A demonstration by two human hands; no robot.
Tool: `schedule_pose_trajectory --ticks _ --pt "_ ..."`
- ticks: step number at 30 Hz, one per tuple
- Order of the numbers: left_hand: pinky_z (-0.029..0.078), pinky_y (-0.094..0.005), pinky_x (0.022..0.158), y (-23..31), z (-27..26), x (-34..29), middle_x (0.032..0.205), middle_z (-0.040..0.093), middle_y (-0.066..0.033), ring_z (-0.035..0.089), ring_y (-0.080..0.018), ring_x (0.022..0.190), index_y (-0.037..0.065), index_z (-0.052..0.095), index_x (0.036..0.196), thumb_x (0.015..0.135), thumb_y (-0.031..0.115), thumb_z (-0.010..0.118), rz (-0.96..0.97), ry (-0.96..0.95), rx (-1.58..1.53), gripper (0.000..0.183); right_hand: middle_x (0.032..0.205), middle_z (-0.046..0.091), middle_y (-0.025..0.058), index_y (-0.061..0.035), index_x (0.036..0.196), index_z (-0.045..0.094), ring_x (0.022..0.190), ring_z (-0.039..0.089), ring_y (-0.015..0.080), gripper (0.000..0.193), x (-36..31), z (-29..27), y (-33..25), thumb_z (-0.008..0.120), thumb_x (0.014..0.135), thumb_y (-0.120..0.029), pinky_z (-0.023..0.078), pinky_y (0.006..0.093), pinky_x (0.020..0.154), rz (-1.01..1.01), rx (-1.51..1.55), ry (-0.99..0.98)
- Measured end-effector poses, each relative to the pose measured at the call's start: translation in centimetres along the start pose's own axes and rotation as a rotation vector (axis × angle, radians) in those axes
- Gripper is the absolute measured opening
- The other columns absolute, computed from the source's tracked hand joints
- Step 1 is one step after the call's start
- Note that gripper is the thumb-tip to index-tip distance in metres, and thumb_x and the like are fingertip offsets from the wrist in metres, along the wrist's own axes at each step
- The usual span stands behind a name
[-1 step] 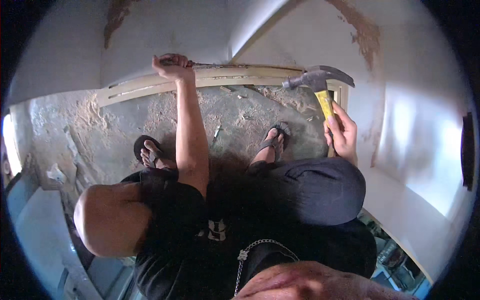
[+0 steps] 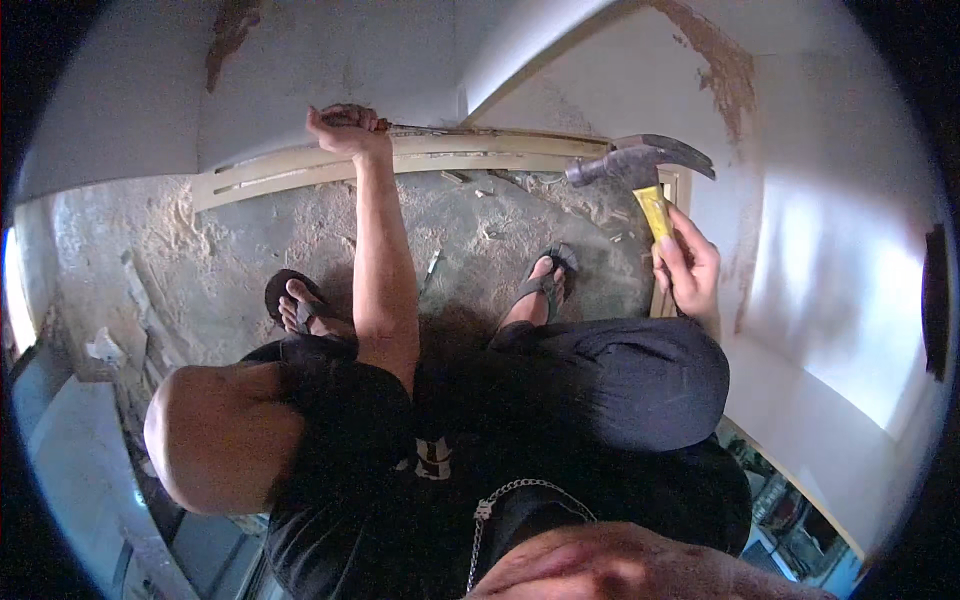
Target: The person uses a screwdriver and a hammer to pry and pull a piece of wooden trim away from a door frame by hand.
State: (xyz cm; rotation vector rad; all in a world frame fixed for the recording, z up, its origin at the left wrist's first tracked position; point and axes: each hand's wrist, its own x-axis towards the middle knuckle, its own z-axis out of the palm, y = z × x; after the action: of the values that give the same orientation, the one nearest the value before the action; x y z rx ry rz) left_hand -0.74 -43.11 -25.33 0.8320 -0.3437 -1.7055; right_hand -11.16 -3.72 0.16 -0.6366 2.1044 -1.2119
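My left hand point(image 2: 345, 132) is closed round the handle of a screwdriver point(image 2: 425, 129), reached out against the far wall. Its long thin shaft points right, along the top edge of a cream slotted strip point(image 2: 285, 179); the tip is too small to make out. Off to the right, my right hand point(image 2: 690, 265) grips a claw hammer point(image 2: 642, 163) by its yellow handle. The dark hammer head is raised near the strip's right end, its striking face turned left towards the screwdriver and apart from it.
Wood chips and dust litter the grey floor point(image 2: 390, 235) between my sandalled feet. White panels point(image 2: 320, 70) with brown worn patches rise ahead and to the right. Scrap strips point(image 2: 145, 300) and pale boards point(image 2: 85, 430) lie at the left. Assorted items point(image 2: 790, 510) sit behind the lower right panel.
The hammer and my right hand have shifted very slightly to the right. My left hand keeps its place on the screwdriver.
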Motion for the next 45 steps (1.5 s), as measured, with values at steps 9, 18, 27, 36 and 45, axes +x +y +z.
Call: schedule_pose_trajectory --ticks 9,18,27,36,45 --pt "0.026 -0.0354 0.035 -1.3 -0.4 -0.2 0.046 0.034 -0.0045 0.032 -0.0185 0.035 0.009 0.039 0.063 0.092 0.05 0.046 -0.107 0.315 -0.054 0.051 0.076 0.066 0.006 0.0019 0.134 0.054 0.056 0.054 0.0069 0.042 2.0 6.0 -16.4 0.06 0.094 -0.007 0.044 0.0226 0.052 -0.167 -0.518 -0.193" --pt "0.027 -0.0321 0.032 -2.4 1.2 -1.0 0.046 0.042 -0.0046 0.038 -0.0153 0.034 0.006 0.046 0.06 0.091 0.04 0.056 -0.121 0.387 -0.105 0.047 0.081 0.071 0.0081 -0.0175 0.143 0.05 0.062 0.062 0.0126 0.051 9.7 17.8 -26.0 0.054 0.093 -0.008 0.049 0.0285 0.056 -0.133 -0.826 -0.109" --pt "0.036 -0.0343 0.034 -2.8 -0.2 -1.3 0.052 0.049 -0.0072 0.045 -0.0198 0.036 0.006 0.048 0.065 0.089 0.023 0.062 -0.273 0.253 -0.073 0.033 0.082 0.069 0.0186 -0.0113 0.14 0.052 0.058 0.062 0.0231 0.041 19.5 26.7 -26.3 0.05 0.1 -0.019 0.052 0.0363 0.06 -0.197 -1.07 -0.56" --pt "0.033 -0.0331 0.037 -0.7 -1.1 -2.8 0.054 0.047 -0.0051 0.045 -0.0169 0.042 0.003 0.05 0.064 0.076 0.013 0.061 -0.368 0.338 -0.266 0.019 0.085 0.07 0.0179 -0.0172 0.139 0.053 0.063 0.065 0.0266 0.042 21.1 27.6 -24.8 0.05 0.097 -0.018 0.054 0.0387 0.065 -0.325 -1.192 -0.685" --pt "0.031 -0.0336 0.039 -3.6 -0.3 -1.9 0.048 0.041 -0.0033 0.038 -0.0156 0.039 0.007 0.043 0.057 0.077 0.017 0.061 -0.175 0.416 -0.202 0.029 0.098 0.071 0.0183 -0.0241 0.14 0.051 0.078 0.071 0.0296 0.044 21.4 25.9 -24.0 0.05 0.096 -0.019 0.056 0.0405 0.073 -0.446 -1.14 -0.616"
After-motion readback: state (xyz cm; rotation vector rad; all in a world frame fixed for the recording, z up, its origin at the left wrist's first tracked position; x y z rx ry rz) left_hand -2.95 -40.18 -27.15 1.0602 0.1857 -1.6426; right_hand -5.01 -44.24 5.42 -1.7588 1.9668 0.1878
